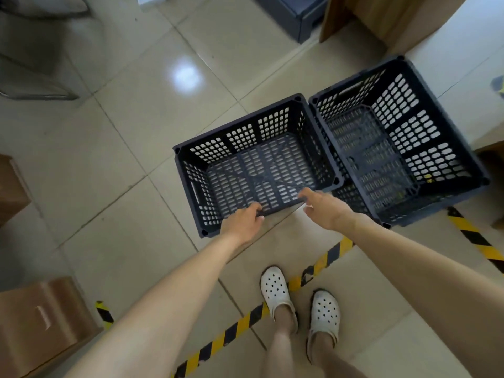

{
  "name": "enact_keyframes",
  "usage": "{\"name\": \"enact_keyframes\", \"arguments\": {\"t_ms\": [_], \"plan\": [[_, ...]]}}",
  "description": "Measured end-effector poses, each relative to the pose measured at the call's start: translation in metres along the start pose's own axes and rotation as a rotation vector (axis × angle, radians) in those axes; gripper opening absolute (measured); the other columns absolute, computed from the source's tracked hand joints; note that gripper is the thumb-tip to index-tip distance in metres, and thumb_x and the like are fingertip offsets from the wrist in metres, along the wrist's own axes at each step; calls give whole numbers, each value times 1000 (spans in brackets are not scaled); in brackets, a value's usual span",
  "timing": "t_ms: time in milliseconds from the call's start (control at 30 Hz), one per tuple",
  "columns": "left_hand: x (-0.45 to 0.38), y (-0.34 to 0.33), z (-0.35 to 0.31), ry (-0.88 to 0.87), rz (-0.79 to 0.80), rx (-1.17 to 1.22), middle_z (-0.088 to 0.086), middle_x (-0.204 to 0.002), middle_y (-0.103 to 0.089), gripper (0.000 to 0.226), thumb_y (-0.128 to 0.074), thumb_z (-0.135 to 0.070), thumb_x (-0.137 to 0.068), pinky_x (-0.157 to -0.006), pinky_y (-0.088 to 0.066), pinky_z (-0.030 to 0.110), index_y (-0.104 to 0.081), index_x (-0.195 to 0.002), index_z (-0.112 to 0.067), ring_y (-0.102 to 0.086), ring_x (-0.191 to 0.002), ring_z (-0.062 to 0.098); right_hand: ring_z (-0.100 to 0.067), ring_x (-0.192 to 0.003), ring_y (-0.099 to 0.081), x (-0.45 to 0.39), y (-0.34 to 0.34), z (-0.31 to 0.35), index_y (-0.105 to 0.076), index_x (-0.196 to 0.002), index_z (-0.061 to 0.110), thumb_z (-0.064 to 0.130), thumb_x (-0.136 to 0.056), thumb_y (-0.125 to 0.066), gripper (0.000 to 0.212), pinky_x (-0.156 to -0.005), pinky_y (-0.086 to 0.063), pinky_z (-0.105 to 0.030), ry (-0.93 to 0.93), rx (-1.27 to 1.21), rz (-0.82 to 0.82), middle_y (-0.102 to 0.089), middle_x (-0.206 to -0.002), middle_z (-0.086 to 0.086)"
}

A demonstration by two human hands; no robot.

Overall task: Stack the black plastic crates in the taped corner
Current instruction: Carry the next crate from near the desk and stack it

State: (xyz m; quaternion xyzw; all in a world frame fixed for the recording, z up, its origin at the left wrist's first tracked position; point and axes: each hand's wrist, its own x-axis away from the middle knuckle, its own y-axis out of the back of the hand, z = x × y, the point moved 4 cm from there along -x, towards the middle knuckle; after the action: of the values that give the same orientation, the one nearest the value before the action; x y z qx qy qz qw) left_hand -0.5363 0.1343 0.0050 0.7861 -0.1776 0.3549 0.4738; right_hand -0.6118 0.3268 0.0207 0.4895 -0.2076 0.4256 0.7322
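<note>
Two black perforated plastic crates stand side by side on the tiled floor. The left crate is empty, and my left hand grips its near rim. My right hand hovers at the same rim's right end, fingers spread, holding nothing. The right crate looks taller, with what seems to be another crate nested inside it. It sits inside the yellow-and-black floor tape, against a light wall.
My feet in white clogs stand on the tape line. Brown cardboard boxes sit at the lower left and another at the top right. A dark grey unit and a chair base lie further back.
</note>
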Motion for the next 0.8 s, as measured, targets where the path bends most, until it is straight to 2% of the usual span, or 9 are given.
{"name": "enact_keyframes", "arguments": {"t_ms": [67,133,233,367,433,500,600,700,800], "plan": [[-21,-11,5,-12,10,-11,3,-138,-54,41,-48,-34,-98,-97,-48,45,-43,-138,-25,-53,-124,25,-32,-128,-41,-20,-7,-11,-34,-145,19,12,-101,-41,44,-92,-41,-37,-29,70,12,-40,-143,-10],[-40,-26,11,1,44,-41,5,-143,-46,51,-54,-31,-94,-101,-44,47,-38,-142,-25,-46,-129,27,-31,-139,-29,-41,-19,-25,-29,-148,20,11,-100,-41,50,-103,-37,-39,-48,139,42,-33,-151,-7],[-66,-51,18,34,103,-61,3,-156,-28,70,-57,-30,-92,-112,-32,48,-22,-153,-27,-30,-140,29,-26,-148,-14,-70,-38,-41,-20,-153,21,15,-99,-42,59,-116,-21,-44,-14,263,61,-20,-160,-3],[-92,-92,42,103,174,-150,2,-161,-18,91,-61,-32,-91,-118,-20,50,4,-155,-32,-19,-146,33,-22,-151,2,-104,-65,-63,-5,-156,26,24,-99,-44,69,-119,-2,-47,54,429,86,-6,-163,2],[-100,-107,55,140,184,-192,5,-159,-20,90,-58,-27,-93,-115,-24,49,7,-155,-32,-25,-143,34,-24,-150,-1,-115,-75,-73,-3,-156,27,24,-98,-46,72,-119,-3,-50,61,489,91,-9,-162,2],[-101,-115,61,139,107,-314,6,-154,-26,83,-54,-13,-93,-109,-31,47,-1,-155,-28,-34,-136,33,-27,-149,-9,-121,-85,-77,-5,-155,26,22,-97,-49,73,-119,-7,-49,63,565,55,-16,-160,-2],[-104,-111,59,124,-2,-414,6,-144,-37,77,-55,-6,-90,-103,-36,45,-14,-153,-21,-46,-126,32,-30,-138,-31,-124,-88,-69,-21,-151,20,16,-95,-53,65,-113,-24,-43,58,723,-43,-29,-152,-8],[-93,-122,51,64,50,-534,8,-139,-43,75,-63,-5,-84,-102,-37,46,-25,-147,-16,-53,-121,34,-32,-134,-34,-113,-97,-60,-35,-147,16,12,-96,-51,54,-109,-28,-41,47,849,16,-28,-152,-11],[-75,-145,43,-16,111,-641,11,-135,-44,69,-69,-3,-78,-101,-36,46,-36,-138,-12,-56,-118,34,-31,-137,-32,-96,-114,-67,-38,-144,13,12,-95,-53,52,-108,-28,-40,53,897,76,-26,-153,-12]]}}
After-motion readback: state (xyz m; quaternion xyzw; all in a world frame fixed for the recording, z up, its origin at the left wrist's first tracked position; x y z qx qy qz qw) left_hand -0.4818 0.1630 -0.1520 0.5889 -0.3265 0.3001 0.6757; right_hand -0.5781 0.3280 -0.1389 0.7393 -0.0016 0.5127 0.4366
